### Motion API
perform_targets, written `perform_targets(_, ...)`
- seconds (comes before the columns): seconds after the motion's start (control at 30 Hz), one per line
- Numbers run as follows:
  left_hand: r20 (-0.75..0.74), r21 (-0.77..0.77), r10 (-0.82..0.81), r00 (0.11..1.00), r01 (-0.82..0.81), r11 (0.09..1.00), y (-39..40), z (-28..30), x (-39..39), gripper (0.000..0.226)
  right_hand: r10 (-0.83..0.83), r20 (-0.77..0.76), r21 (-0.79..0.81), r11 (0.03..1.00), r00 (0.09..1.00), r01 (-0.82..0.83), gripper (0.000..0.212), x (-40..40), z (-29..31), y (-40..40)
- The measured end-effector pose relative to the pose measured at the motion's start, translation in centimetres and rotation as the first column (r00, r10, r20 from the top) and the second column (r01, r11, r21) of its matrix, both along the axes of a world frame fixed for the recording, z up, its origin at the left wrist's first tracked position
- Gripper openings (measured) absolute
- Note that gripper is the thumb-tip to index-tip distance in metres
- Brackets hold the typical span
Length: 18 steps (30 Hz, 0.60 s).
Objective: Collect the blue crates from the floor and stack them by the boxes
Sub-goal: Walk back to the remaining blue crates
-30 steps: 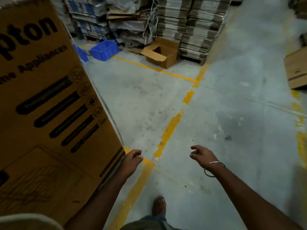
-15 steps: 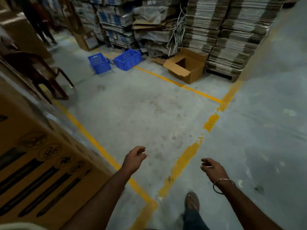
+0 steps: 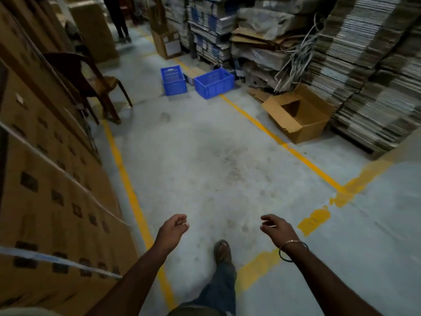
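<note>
Blue crates [image 3: 214, 82] on floor [image 3: 205, 160], hands empty.

Two blue crates [image 3: 173, 80] [image 3: 214, 83], one open cardboard box [image 3: 298, 115], one chair [image 3: 91, 85], two hands [image 3: 172, 231] [image 3: 276, 229].

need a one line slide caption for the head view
Empty left hand and right hand out front, two blue crates ahead on the floor beside an open box.

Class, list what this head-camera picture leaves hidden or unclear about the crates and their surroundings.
- Left blue crate: contents too small and dim, head view.
- Right blue crate: far wall hidden by its own near wall.
- Open cardboard box: inside lost in shadow.
- Standing person: cut off by the top edge.
</note>
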<state>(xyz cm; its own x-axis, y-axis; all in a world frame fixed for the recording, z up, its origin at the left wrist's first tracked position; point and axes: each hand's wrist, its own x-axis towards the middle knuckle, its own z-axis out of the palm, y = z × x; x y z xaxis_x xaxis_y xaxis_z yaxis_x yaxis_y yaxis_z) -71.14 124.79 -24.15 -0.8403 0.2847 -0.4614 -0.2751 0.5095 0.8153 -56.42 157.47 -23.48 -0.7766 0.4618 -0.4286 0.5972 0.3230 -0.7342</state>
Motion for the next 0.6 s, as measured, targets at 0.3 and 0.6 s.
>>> perform_targets(0.3,0.048,0.054,0.089,0.995,-0.092,0.994,9.1,-2.9,-18.9,0.028,0.036,0.047,0.015,0.999,0.998,-0.036,0.025,-20.4,0.3,11.2)
perform_targets(0.6,-0.038,-0.038,0.067,0.997,-0.068,0.997,17.1,-0.2,-39.3,0.034,-0.037,-0.019,-0.007,0.999,0.999,0.037,0.027,-38.6,0.1,19.7)
